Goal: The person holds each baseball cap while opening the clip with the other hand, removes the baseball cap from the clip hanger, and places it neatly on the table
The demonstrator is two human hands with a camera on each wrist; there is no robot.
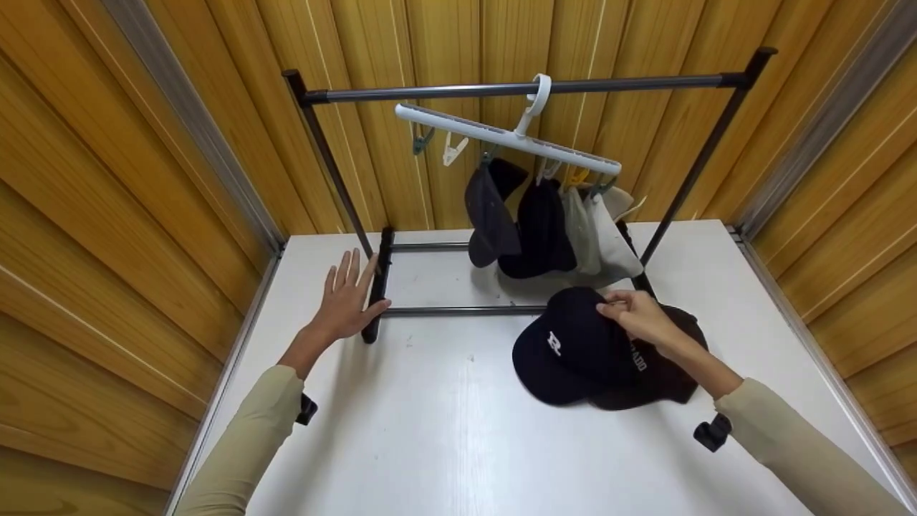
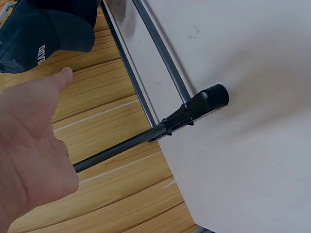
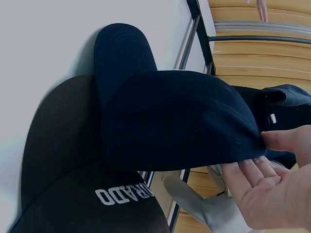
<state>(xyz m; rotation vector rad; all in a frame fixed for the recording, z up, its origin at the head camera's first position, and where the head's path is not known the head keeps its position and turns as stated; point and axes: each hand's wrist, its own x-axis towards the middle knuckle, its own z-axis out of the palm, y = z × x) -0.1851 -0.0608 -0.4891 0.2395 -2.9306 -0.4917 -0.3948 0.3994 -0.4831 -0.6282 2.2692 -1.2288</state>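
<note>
My right hand (image 1: 641,319) pinches the crown edge of a navy baseball cap (image 1: 566,344), which has a white letter on its front. In the right wrist view, thumb and fingertips meet at that edge. The navy cap overlaps a dark brown cap (image 1: 666,380) with pale lettering, lying on the white table (image 1: 444,430). My left hand (image 1: 344,304) is raised with fingers spread, beside the left post of a dark metal rack (image 1: 430,92). Nothing is in its palm in the left wrist view.
A white clip hanger (image 1: 501,136) hangs tilted from the rack's top bar. Several caps are clipped to it, among them a dark grey cap (image 1: 491,211) and a black cap (image 1: 537,229). A white clip (image 1: 453,150) and a green clip (image 1: 421,140) hang at its left end.
</note>
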